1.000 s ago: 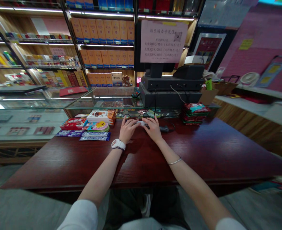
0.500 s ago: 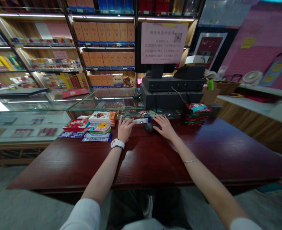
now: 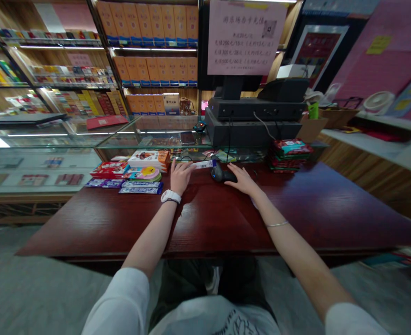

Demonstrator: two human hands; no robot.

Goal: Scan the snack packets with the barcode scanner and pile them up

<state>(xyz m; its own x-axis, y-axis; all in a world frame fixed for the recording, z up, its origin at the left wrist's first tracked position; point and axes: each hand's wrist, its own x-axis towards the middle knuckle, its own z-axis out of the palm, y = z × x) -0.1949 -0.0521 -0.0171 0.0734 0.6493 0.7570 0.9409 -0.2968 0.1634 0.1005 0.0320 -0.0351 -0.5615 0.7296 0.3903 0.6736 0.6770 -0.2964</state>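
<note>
I see hands apart: left hand point(image 3: 180, 178) pinching slim packet point(image 3: 203, 164) by end, leaving printing uncovered; right hand point(image 3: 244, 181) at handle of scanner point(image 3: 217, 174), grip unclear to me.

Slim flat white packet with a dark blue end point(image 3: 203, 164): left end in the left hand point(image 3: 180, 178), long axis roughly sideways, right end slightly higher. Dark markings on face, too small to read. Blue tip right by the scanner head; contact unclear.

Black handheld scanner, rounded head, straight handle point(image 3: 220, 175): lying on the dark red wooden tabletop point(image 3: 212, 218), head left, handle right toward the right hand point(image 3: 243, 180). Small blue light lit on head.
</note>
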